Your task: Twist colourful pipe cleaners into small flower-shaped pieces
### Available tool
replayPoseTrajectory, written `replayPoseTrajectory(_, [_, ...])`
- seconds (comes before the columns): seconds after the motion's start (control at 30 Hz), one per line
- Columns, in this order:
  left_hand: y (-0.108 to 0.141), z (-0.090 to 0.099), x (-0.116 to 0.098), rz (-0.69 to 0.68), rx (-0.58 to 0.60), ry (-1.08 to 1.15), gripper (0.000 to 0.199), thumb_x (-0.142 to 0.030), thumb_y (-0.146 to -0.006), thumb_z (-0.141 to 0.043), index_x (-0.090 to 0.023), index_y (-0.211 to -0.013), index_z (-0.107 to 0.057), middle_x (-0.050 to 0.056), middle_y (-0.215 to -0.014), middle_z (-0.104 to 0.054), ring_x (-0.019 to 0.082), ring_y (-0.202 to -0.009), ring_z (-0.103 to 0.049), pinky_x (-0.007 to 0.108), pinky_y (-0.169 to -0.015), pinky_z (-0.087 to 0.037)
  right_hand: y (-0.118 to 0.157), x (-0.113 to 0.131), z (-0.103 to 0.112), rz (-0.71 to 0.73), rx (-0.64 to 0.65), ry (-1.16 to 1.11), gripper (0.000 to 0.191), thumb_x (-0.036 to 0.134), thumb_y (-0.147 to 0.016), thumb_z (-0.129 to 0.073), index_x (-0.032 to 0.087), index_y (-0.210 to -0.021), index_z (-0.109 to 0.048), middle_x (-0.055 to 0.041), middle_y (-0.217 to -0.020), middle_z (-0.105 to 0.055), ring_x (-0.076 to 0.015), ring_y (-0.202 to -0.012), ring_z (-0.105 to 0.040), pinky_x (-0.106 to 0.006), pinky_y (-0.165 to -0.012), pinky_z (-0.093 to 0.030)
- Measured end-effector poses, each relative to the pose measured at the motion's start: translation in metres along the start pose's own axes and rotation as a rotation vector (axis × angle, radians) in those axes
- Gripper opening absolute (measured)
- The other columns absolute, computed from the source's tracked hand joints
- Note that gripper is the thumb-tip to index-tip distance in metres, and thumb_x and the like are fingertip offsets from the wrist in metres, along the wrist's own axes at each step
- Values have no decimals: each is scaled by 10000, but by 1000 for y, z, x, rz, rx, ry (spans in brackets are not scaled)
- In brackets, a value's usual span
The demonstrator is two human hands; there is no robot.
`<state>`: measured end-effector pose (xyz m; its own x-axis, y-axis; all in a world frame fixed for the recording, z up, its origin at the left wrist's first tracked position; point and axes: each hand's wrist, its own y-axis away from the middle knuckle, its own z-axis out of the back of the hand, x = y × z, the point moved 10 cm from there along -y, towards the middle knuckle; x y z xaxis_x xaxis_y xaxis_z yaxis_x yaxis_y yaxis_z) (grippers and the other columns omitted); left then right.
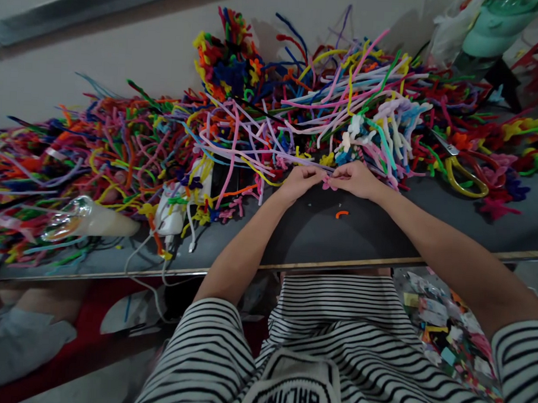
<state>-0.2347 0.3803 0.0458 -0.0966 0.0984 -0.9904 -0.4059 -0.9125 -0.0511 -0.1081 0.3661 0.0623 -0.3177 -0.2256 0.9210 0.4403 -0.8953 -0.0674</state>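
Observation:
Close together above the dark table point(312, 239), my left hand point(300, 180) and my right hand point(357, 178) both pinch a small pink fuzzy piece point(327, 182). Its exact shape is too small to tell. A short orange piece point(342, 214) lies on the table just below my hands. Behind my fingers spreads a big heap of coloured pipe cleaners point(236, 129), with pale lilac and pink ones nearest. White and pastel twisted pieces point(394, 127) lie behind my right hand.
Yellow-handled scissors point(466, 177) rest at the right. On the left are a plastic-wrapped cone point(110, 219) and a white charger point(169, 212) with cables over the table edge. A mint-green object point(495, 27) stands at the back right. Another person's leg point(41, 316) shows at lower left.

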Motion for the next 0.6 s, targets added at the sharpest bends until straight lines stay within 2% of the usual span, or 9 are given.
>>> replayPoseTrajectory(0.17, [-1, 2, 4, 28, 33, 17, 451, -598, -684, -905, -168, -779, -808, 34, -703, -743, 111, -639, -598, 267, -642, -467, -1, -1, -1, 8, 12, 11, 394, 572, -778, -834, 195, -676, -777, -38, -630, -708, -129, -590, -591, -283, -591, -429])
replayPoseTrajectory(0.37, [4, -2, 2, 42, 101, 20, 430, -592, -733, -876, -169, -769, -808, 61, -795, -799, 150, -752, -699, 295, -787, -549, 1, 2, -4, 7, 30, 8, 373, 571, -760, -854, 201, -731, -810, -33, -638, -711, -143, -625, -627, -280, -611, -467])
replayPoseTrajectory(0.6, [4, -2, 3, 45, 69, 10, 357, -524, -783, -851, -169, -804, -819, 60, -837, -815, 136, -764, -703, 280, -812, -550, 2, -4, -3, -14, 3, -32, 351, 535, -769, -858, 186, -780, -823, -69, -732, -761, -162, -688, -678, -285, -665, -533])
